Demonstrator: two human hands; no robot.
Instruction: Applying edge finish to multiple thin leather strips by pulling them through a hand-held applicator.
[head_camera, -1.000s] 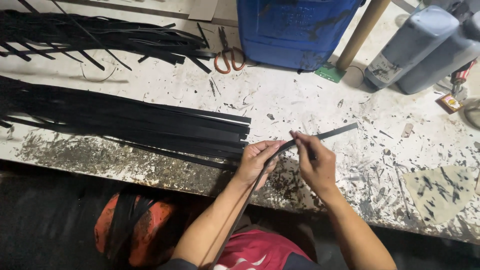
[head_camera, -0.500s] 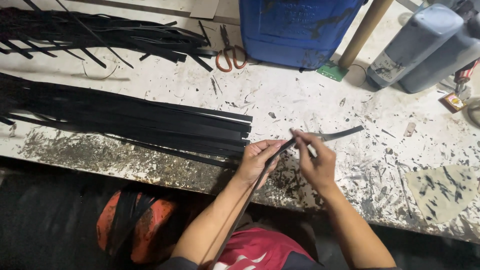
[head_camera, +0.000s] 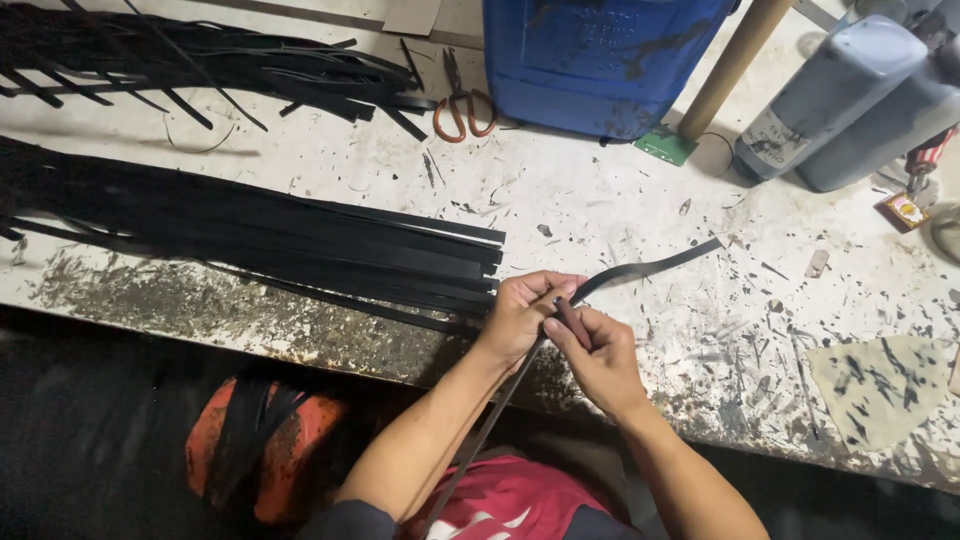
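Both hands, left (head_camera: 520, 318) and right (head_camera: 598, 355), pinch one black strip (head_camera: 645, 272) over the counter (head_camera: 620, 215) edge, its free end pointing to 2 o'clock. One flat strip pile (head_camera: 250, 235) lies at 9 o'clock, one pair of orange-handled scissors (head_camera: 462, 105) at 11, two grey bottles (head_camera: 850, 95) at 2.

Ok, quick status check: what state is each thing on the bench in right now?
Left hand: pinching the black strip.
Right hand: gripping the same strip.
Black strip: held, far end curving above the bench.
Strip pile: lying flat.
Scissors: lying nearly shut.
Blue container: upright.
Grey bottles: lying tilted.
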